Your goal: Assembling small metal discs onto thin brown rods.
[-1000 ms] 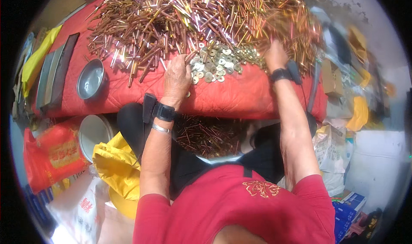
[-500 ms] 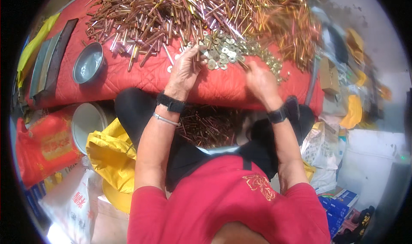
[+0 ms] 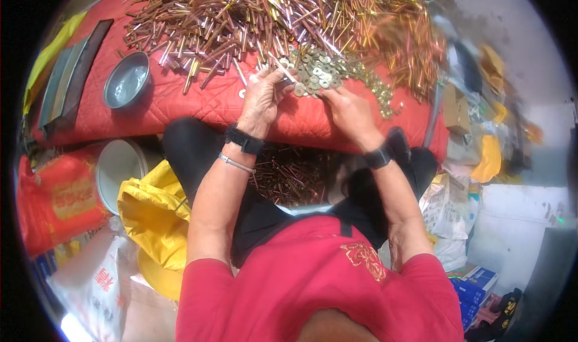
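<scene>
My left hand (image 3: 262,96) is closed around a slim metal rod (image 3: 284,70), which slants up and left from the fingers. Beside it, my right hand (image 3: 349,110) has its fingertips pinched together at the near edge of a heap of flat washers (image 3: 325,76); what they grip is too small to make out. Beyond both hands spreads a large pile of copper-coloured metal rods or tubes (image 3: 229,23). Small brass-coloured pieces (image 3: 380,92) lie to the right of the washers.
A red quilted cloth (image 3: 174,110) covers the work surface, with a metal bowl (image 3: 127,80) at its left. Below its edge, between my legs, lie more rods (image 3: 289,176). A yellow bag (image 3: 156,212) and a white bucket (image 3: 120,173) stand left; a cardboard box (image 3: 456,110) is right.
My right hand has moved left and slightly down, closer to my left hand and the washers. The rod in my left hand now shows slanting above the fingers.
</scene>
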